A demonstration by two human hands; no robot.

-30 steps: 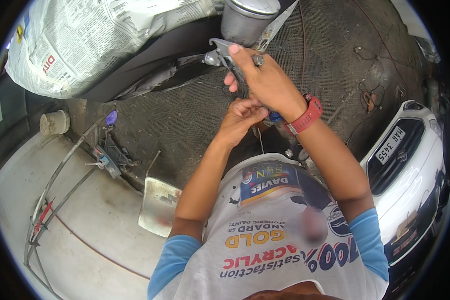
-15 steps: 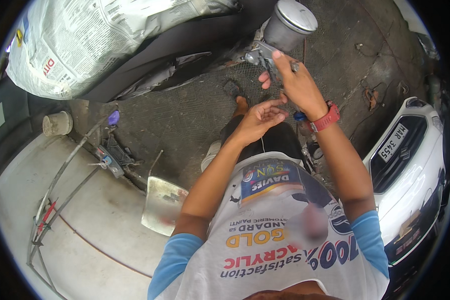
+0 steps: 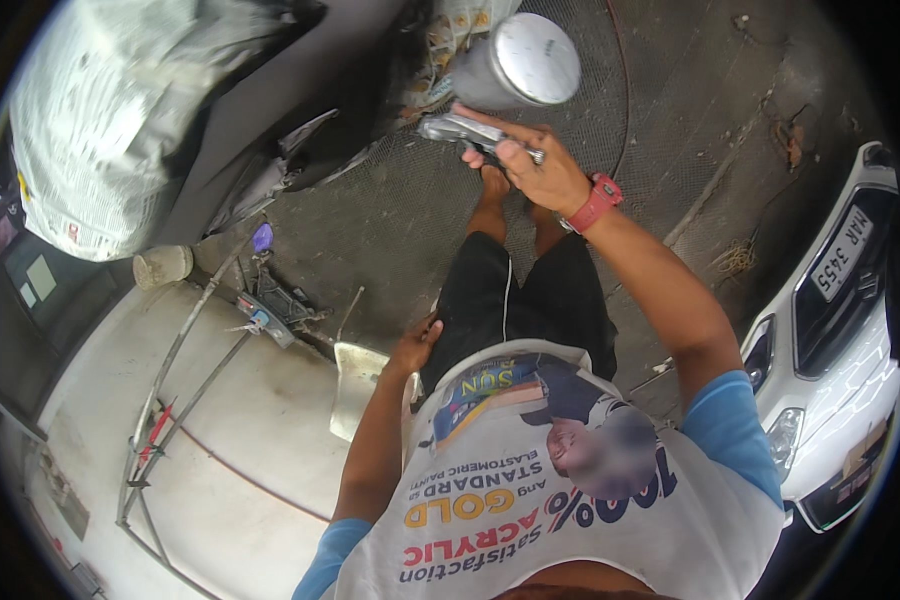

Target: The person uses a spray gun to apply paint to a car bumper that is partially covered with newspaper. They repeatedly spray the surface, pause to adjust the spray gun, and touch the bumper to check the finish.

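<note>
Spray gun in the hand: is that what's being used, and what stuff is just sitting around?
In use:
right hand
spray gun
its metal cup

Just sitting around:
left hand, resting at the hip
white car
paper-covered car panel
small white tub

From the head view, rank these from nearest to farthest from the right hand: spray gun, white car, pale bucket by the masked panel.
1. spray gun: held in the right hand, up front.
2. white car: off to the right.
3. pale bucket: far left, under the masked panel.
</note>
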